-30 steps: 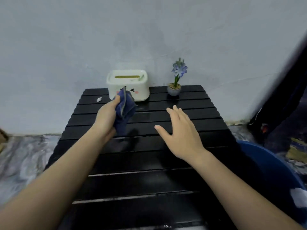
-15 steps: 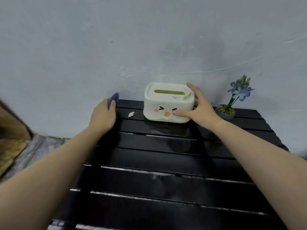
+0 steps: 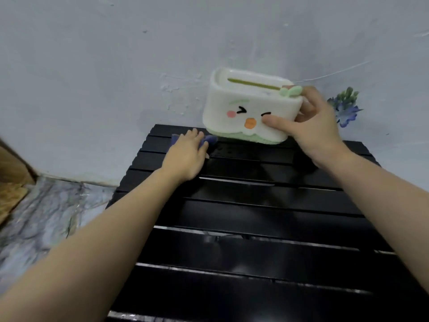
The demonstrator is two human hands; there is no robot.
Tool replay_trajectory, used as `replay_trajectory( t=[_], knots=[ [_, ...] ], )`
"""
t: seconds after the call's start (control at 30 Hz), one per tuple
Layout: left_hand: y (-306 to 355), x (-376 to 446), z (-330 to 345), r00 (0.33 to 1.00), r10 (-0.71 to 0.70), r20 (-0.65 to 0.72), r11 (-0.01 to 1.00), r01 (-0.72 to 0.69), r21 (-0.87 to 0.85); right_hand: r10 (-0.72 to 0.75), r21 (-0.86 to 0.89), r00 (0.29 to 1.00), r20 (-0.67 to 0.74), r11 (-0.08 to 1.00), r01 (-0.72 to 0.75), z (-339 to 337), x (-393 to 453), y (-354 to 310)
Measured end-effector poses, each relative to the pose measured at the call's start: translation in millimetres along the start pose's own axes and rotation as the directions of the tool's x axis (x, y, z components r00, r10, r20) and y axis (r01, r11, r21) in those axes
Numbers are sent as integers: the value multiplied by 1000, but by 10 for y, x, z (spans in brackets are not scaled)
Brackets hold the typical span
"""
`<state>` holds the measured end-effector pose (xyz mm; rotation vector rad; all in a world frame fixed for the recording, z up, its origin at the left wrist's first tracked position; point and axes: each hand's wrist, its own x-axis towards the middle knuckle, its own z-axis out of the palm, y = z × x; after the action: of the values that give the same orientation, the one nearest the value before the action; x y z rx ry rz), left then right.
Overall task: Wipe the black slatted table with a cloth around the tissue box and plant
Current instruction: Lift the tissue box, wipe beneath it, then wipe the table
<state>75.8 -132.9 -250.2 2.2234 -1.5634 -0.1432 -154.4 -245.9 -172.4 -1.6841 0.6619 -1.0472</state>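
The white tissue box [image 3: 241,105], with a cartoon face and a green base, is lifted and tilted above the back of the black slatted table [image 3: 255,217]. My right hand [image 3: 311,126] grips its right end, thumb on the front. My left hand [image 3: 185,154] presses a blue cloth [image 3: 209,140] flat on the back slats, just left of and below the raised box. Most of the cloth is hidden under my palm. The blue-flowered plant [image 3: 347,108] shows behind my right hand; its pot is hidden.
A pale wall [image 3: 116,66] runs right behind the table. Marbled floor [image 3: 41,217] lies to the left, with a wooden object [image 3: 11,182] at the far left edge. Gaps run between the slats.
My right hand has lifted the tissue box off the table and tilted it. My left hand has slid the cloth right along the back slats, toward where the box stood. The view moved closer.
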Motion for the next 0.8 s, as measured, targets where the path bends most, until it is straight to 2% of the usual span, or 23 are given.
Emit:
replay_trajectory(
  t=[0.13,0.23,0.3,0.37,0.4,0.43,0.5,0.57,0.63,0.67,0.73,0.8],
  knots=[
    [450,-254,79,985,152,87,980,-139,-143,-86,29,996,-26,996,87,-7,26,-262],
    [729,-509,183,931,300,208,928,-235,-288,-90,39,995,-30,995,91,48,20,-354],
    [793,-598,193,925,315,214,847,-173,-502,-84,44,996,-34,995,86,70,5,-385],
    [814,-576,31,980,165,110,667,-28,-745,-88,46,995,-39,995,90,60,-2,-420],
    [754,-500,-82,998,40,46,597,13,-802,-93,43,995,-44,995,95,47,-1,-442],
    [693,-413,-213,995,-100,-17,574,43,-818,-98,43,994,-49,994,100,29,-1,-462],
    [473,-222,-457,936,-315,-158,639,86,-764,-104,50,993,-60,993,107,-3,0,-494],
    [127,-31,-503,890,-363,-275,795,143,-589,-102,58,993,-66,993,105,-31,7,-503],
    [-207,97,-337,895,-364,-259,904,272,-331,-95,57,993,-67,994,99,-45,21,-489],
    [-331,130,-206,907,-350,-234,935,324,-142,-91,54,993,-69,994,94,-48,28,-475],
    [-390,156,22,928,-286,-240,928,330,171,-83,50,994,-74,995,87,-58,29,-444],
    [-177,201,136,959,-189,-213,951,233,204,-78,44,994,-72,996,81,-71,19,-422]
  ],
)
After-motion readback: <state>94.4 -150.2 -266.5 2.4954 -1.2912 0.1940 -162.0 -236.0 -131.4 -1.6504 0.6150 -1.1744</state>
